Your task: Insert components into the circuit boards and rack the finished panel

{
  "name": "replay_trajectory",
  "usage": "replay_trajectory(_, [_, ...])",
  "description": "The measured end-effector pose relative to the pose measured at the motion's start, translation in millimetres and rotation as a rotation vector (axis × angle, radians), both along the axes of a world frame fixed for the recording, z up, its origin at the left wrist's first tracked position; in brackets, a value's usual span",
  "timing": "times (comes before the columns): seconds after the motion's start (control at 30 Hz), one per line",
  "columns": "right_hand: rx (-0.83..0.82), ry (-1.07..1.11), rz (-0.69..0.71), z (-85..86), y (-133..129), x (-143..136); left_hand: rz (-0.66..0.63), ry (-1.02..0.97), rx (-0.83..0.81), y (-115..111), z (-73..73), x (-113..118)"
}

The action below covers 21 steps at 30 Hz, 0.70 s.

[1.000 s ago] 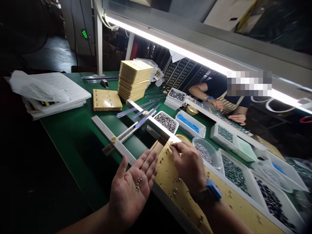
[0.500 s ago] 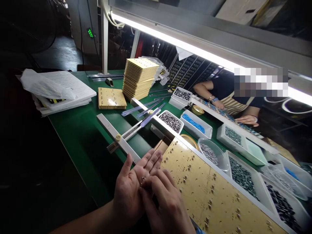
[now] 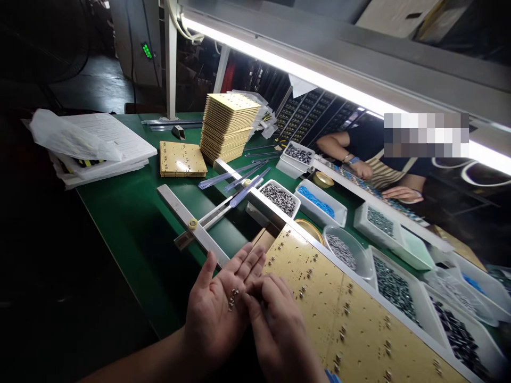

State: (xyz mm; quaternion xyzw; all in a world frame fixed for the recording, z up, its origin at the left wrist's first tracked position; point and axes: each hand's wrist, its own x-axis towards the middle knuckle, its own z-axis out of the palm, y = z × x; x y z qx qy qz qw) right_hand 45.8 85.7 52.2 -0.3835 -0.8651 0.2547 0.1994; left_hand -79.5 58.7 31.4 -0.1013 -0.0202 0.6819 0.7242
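L hand (image 3: 213, 314) open btm ctr, tiny metal pcs (image 3: 233, 300) on palm; prob light, slippery, pinch sides. R hand (image 3: 279, 322) grip: can't tell.

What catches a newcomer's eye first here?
Probably the glaring white tube light slanting over the green bench. Next, the tall stack of yellow circuit boards toward the back, then small shiny metal parts on the open left palm, with the right hand beside them.
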Motion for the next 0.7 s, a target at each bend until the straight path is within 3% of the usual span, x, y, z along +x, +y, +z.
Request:
replay_trajectory(0.1, [-0.037, 0.028, -0.053, 7.1, 4.4, -0.2, -0.008, 0.009, 0.021, -0.1, -1.2, -0.4])
replay_trajectory(0.2, [0.073, 0.017, -0.167, 14.9, 25.3, 2.7, -0.034, 0.023, 0.036, -0.2, -4.3, -0.1])
replay_trajectory(0.33, [0.300, -0.085, -0.363, 20.1, 86.9, 16.7, -0.038, 0.041, 0.075, 0.3, -10.6, 1.0])
replay_trajectory(0.5, [0.288, -0.199, -0.407, 14.7, 149.9, 31.7, -0.038, 0.038, 0.163, 1.6, -20.4, 0.9])
replay_trajectory(0.7, [0.292, -0.318, -0.391, 10.7, 155.0, 28.1, -0.043, 0.065, 0.241, 0.2, -29.1, 0.0])
